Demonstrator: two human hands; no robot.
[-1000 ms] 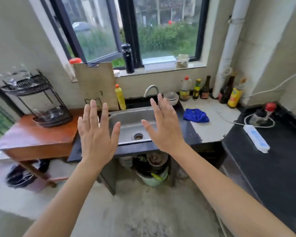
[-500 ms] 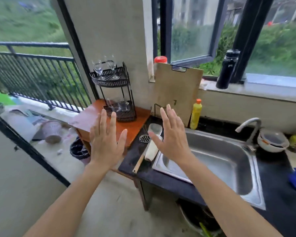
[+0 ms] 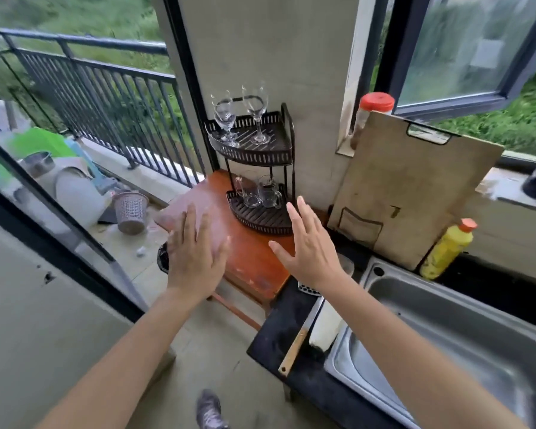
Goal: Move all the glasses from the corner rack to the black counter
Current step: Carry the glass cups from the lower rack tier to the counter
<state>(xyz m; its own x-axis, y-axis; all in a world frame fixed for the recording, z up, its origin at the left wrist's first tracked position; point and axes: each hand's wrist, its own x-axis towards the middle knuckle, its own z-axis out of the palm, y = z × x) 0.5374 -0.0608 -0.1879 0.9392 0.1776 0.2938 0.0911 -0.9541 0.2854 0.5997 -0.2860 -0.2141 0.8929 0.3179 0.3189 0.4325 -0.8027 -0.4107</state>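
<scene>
A black two-tier corner rack point(image 3: 262, 156) stands on a small orange-brown table point(image 3: 248, 258) against the wall. Its top shelf holds two clear wine glasses, one on the left point(image 3: 225, 117) and one on the right point(image 3: 256, 111). Two clear glass mugs point(image 3: 259, 191) sit on the bottom shelf. My left hand point(image 3: 194, 258) hovers open over the table's front. In front of the rack's lower shelf my right hand point(image 3: 310, 249) is spread open. Neither hand touches anything. The black counter point(image 3: 279, 339) runs along the sink at lower right.
A steel sink point(image 3: 464, 345) is set in the counter. A wooden cutting board point(image 3: 412, 193) leans on the wall beside a yellow bottle point(image 3: 447, 249). A knife with a wooden handle point(image 3: 294, 348) and a white roll point(image 3: 324, 331) lie on the counter. Left is a balcony railing point(image 3: 106, 97).
My view has swung left from the sink to the corner rack and come closer. Both hands stay open and raised, now just in front of the rack.
</scene>
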